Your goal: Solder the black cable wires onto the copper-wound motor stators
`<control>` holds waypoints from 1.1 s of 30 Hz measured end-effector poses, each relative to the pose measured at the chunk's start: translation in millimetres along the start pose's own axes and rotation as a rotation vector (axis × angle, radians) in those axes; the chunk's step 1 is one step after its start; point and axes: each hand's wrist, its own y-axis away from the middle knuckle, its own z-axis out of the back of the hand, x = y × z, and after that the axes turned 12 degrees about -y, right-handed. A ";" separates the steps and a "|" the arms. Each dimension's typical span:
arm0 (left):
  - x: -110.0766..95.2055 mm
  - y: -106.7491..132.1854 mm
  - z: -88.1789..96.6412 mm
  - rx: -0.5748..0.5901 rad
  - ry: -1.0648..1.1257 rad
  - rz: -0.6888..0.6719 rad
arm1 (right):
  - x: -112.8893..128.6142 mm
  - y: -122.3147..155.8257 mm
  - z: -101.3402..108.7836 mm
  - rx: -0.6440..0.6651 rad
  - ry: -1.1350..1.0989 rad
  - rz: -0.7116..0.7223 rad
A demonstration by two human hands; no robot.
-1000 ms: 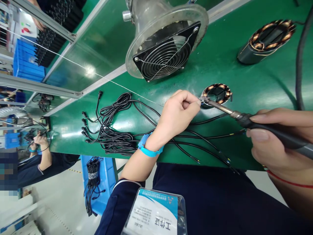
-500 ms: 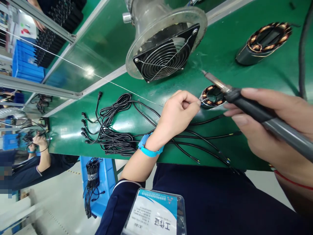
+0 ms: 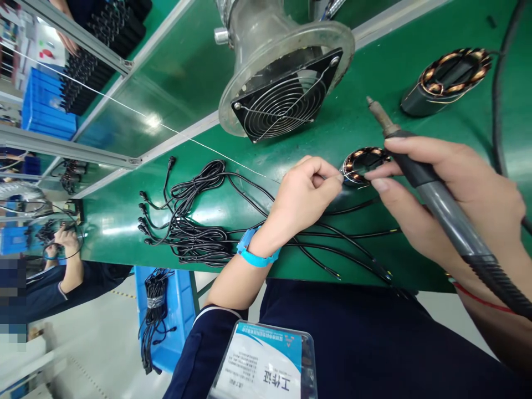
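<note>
My left hand (image 3: 310,191) is closed in a pinch at the near stator's left edge, on a thin wire. A long silvery strand of solder wire (image 3: 199,143) runs from the upper left to behind this hand. The copper-wound stator (image 3: 353,162) stands on the table between my hands, partly covered by fingers. In my right hand (image 3: 453,194) is a soldering iron (image 3: 440,205), its tip pointing up and left, above and apart from the stator. The thumb and a finger of that hand reach the stator's rim; whether they touch its wires I cannot tell.
A fume duct with a fan grille (image 3: 286,113) hangs behind the stator. Another stator (image 3: 446,83) stands at the back right. Bundled black cables (image 3: 199,238) lie left. A blue bin (image 3: 178,316) is below the table edge. A co-worker's hand (image 3: 66,238) shows far left.
My right hand has turned the soldering iron more upright, its tip moving right and up, away from the stator. Its thumb and finger have come to the stator's rim. My left hand stays nearly still.
</note>
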 end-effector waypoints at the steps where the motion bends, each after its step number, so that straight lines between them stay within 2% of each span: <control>1: -0.8 0.1 0.3 0.000 0.005 0.006 | -1.1 -0.2 -1.0 0.013 0.011 0.010; 5: -6.6 0.5 2.6 0.044 0.060 0.080 | -4.3 -1.1 -6.7 0.111 0.050 0.064; 8: -7.3 0.9 3.7 0.046 0.107 0.081 | -1.2 -0.9 -11.2 0.096 0.045 0.041; 11: -1.6 1.6 2.8 -0.060 0.056 -0.090 | 3.6 -0.6 -13.6 0.015 -0.039 -0.024; 15: 7.4 4.5 0.7 -0.219 -0.207 -0.412 | 4.5 -1.9 -13.9 -0.031 -0.125 -0.087; 19: 9.2 10.0 1.5 -0.210 -0.483 -0.556 | 1.0 -4.5 -15.5 -0.051 -0.127 -0.097; 21: 8.8 12.4 2.4 -0.187 -0.562 -0.559 | -0.4 -6.1 -16.8 -0.060 -0.126 -0.107; 24: 8.9 13.7 2.9 -0.196 -0.570 -0.561 | -1.9 -7.4 -16.4 -0.054 -0.155 -0.093; 28: 10.8 11.2 3.3 -0.229 -0.491 -0.535 | -7.0 -4.7 -9.2 -0.014 -0.149 -0.031; 33: 12.8 6.1 5.5 -0.190 -0.350 -0.420 | -18.2 -4.2 -4.3 0.104 -0.098 0.097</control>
